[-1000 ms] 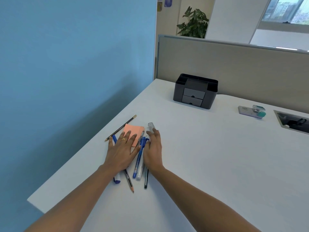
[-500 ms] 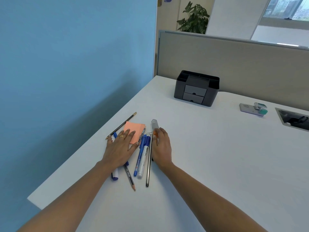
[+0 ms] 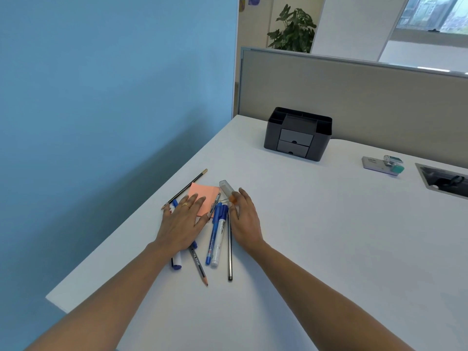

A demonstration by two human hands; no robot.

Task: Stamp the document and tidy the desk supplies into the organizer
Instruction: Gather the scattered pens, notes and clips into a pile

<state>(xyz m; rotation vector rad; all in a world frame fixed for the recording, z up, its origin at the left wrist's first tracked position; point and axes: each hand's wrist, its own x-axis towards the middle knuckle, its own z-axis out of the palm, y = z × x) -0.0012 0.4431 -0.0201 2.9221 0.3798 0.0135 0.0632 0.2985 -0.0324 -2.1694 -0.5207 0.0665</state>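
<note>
1. A second ago the right hand (image 3: 247,221) lay over the blue pen (image 3: 214,238) and the white marker (image 3: 219,240). It now sits to their right, past the thin black pen (image 3: 230,247), so all three lie uncovered side by side. The left hand (image 3: 182,224) has kept its place.
2. The left hand lies flat with its fingers spread. It presses on the orange sticky pad (image 3: 203,195), a blue-capped marker (image 3: 176,260) and a grey pencil (image 3: 200,267), and grips nothing. The right hand stands on its edge with fingers extended, its fingertips touching a clear-capped tube (image 3: 226,188). It holds nothing either.
3. The pad is square and matte. A black pencil (image 3: 188,186) with a gold end slants behind it. The desk (image 3: 329,249) is smooth and white.
4. The organizer (image 3: 298,134), a dark plastic box with two drawers, stands well apart at the back by the beige partition (image 3: 354,97). The stamp (image 3: 393,165) rests on a flat pad (image 3: 374,164) to the organizer's right, near a recessed cable hatch (image 3: 445,179).
5. The supplies lie close to the desk's left edge, beside the blue wall (image 3: 101,97). Open white surface stretches to the right of them and toward the organizer.
</note>
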